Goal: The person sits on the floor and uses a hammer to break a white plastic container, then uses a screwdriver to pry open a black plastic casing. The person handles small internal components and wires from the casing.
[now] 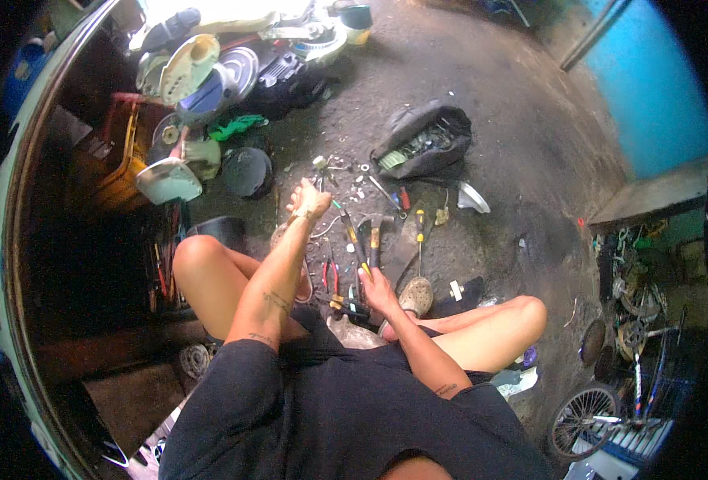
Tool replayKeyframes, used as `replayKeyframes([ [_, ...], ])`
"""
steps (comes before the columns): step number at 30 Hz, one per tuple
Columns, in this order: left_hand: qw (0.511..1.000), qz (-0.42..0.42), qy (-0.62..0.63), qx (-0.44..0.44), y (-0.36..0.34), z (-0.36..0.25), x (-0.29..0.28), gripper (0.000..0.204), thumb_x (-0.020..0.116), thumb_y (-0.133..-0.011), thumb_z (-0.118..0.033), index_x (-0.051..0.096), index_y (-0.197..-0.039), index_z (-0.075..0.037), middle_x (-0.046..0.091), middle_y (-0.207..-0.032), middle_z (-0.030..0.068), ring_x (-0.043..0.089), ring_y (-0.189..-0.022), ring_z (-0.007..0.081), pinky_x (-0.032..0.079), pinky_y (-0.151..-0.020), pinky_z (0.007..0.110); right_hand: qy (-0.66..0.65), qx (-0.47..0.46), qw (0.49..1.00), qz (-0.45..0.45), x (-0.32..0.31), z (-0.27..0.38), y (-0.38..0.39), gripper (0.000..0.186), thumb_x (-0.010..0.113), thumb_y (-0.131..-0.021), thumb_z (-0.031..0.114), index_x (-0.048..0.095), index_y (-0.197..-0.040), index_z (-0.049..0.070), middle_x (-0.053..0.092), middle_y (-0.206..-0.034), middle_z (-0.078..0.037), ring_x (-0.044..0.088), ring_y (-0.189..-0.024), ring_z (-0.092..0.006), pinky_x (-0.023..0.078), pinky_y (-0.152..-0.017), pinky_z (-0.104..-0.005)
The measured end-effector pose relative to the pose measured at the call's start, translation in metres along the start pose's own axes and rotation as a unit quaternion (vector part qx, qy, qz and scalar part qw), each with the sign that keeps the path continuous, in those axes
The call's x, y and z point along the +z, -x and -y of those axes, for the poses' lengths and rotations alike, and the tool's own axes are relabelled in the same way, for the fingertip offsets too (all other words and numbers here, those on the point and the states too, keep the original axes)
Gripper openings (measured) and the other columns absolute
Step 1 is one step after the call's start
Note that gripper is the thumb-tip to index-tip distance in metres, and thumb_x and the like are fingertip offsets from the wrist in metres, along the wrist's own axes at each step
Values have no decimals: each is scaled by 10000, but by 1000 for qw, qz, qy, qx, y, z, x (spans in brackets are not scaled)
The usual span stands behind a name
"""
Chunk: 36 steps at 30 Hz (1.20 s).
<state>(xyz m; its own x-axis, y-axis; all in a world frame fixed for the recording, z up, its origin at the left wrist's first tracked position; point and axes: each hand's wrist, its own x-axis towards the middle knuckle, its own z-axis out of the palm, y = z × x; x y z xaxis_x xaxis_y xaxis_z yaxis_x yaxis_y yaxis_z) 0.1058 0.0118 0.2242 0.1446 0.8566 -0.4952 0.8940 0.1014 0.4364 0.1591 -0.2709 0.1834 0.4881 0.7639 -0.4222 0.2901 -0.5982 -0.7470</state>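
My left hand (310, 200) reaches forward over the floor, its fingers curled; whether anything small is in them is hidden. Closer to me, my right hand (379, 291) is closed around the yellow end of a long yellow-and-black tool (351, 233), which slants away toward the left hand. Beside that tool lies a hammer (375, 240) with a worn handle. Red-handled pliers (334, 277) rest between my feet. To the right stretches a screwdriver (420, 228) with a yellow-and-black handle. Small bits and parts (354, 178) are scattered ahead of my hands.
A black bag (426, 144) full of loose pieces sits ahead. Fan parts (242, 70) pile up at far left, near a round black container (247, 172). A white plastic piece (472, 198) lies right of the bag. A bicycle wheel (584, 420) stands at lower right.
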Motion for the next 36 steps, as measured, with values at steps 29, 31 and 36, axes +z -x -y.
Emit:
replayKeyframes([
  [29,851,-63,-369,369,-54,-211,84,815,720,-765,-488,444,-1352,5,501,-1340,283,443,-1298,425,292,-1077,650,-38,246,963,104,55,-76,-20,685,670,-811,443,488,-1291,-11,613,-1194,-322,604,-1122,-462,491,-969,-493],
  [31,872,-7,-365,326,-30,-276,92,720,667,-806,-419,450,-1363,-17,484,-1373,263,434,-1317,406,277,-1088,643,-55,258,960,97,25,-70,-15,684,662,-823,423,469,-1289,-39,616,-1169,-335,610,-1111,-463,492,-956,-511],
  [36,898,71,-391,190,-66,-331,158,945,692,-793,-512,242,-1538,-147,342,-1530,187,304,-1435,361,220,-1056,746,-101,265,953,107,6,-70,-24,595,628,-802,368,506,-1230,-27,644,-1148,-302,620,-1105,-444,488,-955,-510],
])
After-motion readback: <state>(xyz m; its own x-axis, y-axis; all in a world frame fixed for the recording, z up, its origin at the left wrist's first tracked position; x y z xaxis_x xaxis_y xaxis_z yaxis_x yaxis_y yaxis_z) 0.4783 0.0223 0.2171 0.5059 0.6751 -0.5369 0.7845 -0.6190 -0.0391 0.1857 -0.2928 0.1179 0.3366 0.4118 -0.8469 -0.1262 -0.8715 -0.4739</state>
